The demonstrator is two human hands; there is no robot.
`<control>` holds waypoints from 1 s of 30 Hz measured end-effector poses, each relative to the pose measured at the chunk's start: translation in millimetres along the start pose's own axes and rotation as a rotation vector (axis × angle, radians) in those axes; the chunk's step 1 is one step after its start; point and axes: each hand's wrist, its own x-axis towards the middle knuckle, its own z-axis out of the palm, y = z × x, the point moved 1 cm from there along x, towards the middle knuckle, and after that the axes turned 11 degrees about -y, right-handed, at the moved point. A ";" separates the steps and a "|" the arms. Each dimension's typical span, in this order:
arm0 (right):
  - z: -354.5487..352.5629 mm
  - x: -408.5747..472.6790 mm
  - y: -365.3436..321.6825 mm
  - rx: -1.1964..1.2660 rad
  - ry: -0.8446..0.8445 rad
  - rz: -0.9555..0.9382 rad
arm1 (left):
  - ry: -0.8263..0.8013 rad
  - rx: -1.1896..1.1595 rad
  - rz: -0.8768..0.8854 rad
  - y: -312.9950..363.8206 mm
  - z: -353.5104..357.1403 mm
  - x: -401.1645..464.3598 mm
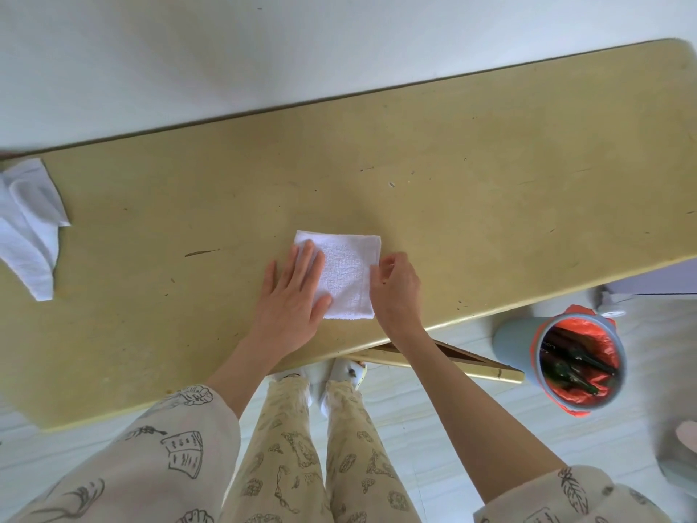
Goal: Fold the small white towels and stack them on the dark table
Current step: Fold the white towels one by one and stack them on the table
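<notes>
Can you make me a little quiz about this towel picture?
1. True or false: the left hand lies flat on the folded towel.
2. Where is the bin? A) on the table B) on the floor
3. Fill in: more towels lie at the table's ____ end.

Key: 1 true. 2 B. 3 left.

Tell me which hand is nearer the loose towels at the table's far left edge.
Left. The left hand lies flat on the folded towel, on the side facing the loose towels. The right hand pinches that towel's opposite edge, farther away.
</notes>
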 end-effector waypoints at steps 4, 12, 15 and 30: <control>16.3 -8.1 9.8 -0.553 0.216 -0.400 | 0.016 0.041 0.020 -4.1 3.4 2.5; 31.1 11.4 32.8 -0.795 0.009 -0.384 | 0.069 0.060 0.034 -2.0 8.3 2.2; 29.0 11.1 30.6 -0.791 -0.043 -0.356 | 0.017 0.046 0.025 -2.0 6.5 2.2; 12.0 -1.1 -12.4 0.076 -0.048 0.296 | -0.036 0.000 0.006 3.8 3.6 -8.5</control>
